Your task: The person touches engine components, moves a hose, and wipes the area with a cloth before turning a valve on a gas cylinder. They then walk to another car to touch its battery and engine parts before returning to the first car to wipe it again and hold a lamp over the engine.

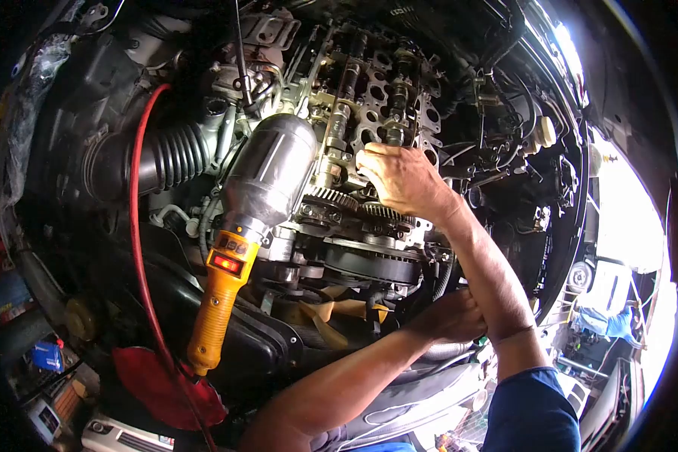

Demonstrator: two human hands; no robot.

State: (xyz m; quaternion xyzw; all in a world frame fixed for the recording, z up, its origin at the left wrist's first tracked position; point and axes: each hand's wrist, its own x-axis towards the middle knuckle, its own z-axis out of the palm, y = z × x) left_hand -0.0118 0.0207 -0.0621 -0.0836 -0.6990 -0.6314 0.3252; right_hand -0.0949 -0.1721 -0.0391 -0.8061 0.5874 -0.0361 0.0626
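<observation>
My right hand (404,179) reaches over the open engine, its fingers curled down at the camshaft (394,129) on the near end of the cylinder head (371,113). Whatever is between those fingers is hidden. Just below the hand sit two toothed gears (331,197). My left hand (456,316) is lower, beside the front of the engine, partly behind my right forearm; its fingers are mostly hidden. Between the hands lies a black ribbed pulley (373,264).
A work lamp with an orange handle (221,301) and metal hood rests left of the gears. A red hose (137,188) curves down past a black ribbed intake duct (173,156). Yellow fan blades (320,324) show below the pulley. A red cloth (154,384) lies at lower left.
</observation>
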